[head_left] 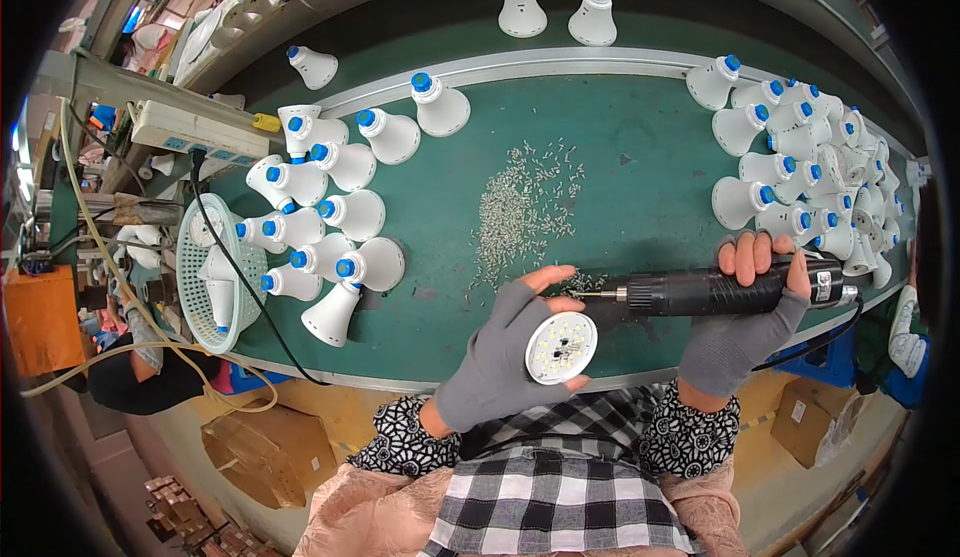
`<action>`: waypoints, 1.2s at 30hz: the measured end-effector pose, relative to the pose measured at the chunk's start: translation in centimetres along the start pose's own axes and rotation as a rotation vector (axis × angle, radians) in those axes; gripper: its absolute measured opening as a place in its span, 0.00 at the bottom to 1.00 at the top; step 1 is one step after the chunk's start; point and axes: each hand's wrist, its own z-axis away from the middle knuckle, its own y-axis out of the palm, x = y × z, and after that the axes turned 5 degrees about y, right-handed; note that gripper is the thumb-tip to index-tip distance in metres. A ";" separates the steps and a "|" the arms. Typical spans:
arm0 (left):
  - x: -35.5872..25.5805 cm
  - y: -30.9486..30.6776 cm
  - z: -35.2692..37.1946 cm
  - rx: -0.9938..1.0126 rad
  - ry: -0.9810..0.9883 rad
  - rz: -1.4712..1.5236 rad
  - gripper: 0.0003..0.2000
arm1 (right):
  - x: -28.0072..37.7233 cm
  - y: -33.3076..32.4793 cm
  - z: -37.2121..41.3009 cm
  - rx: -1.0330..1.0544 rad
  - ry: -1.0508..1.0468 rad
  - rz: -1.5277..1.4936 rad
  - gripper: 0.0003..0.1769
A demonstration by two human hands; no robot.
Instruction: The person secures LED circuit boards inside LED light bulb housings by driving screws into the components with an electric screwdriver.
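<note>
In a grey fingerless glove, my left hand (492, 365) grips an LED bulb (561, 348), its round white board with yellow LEDs facing up toward me. The bulb's body is hidden behind the hand. My right hand (745, 332), gloved alike, is wrapped round a black electric screwdriver (680, 295) held level. Its thin bit points left, and the tip is close to my left fingertips, above the board's upper edge. Whether a screw sits on the bit is too small to tell. Just beyond both hands, a pile of small screws (508, 219) lies spread on the green table (430, 187).
White bulb housings with blue caps (355, 215) stand and lie on the left. Many more housings (790, 142) crowd the right side. A pale green basket (187, 277) holds white parts at the left edge, with a black cable (240, 287) across it. A power strip (195, 132) is above.
</note>
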 end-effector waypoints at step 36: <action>-0.5 0.0 1.6 0.046 -0.367 0.243 0.37 | 2.1 0.7 0.7 0.159 -0.121 -0.027 0.12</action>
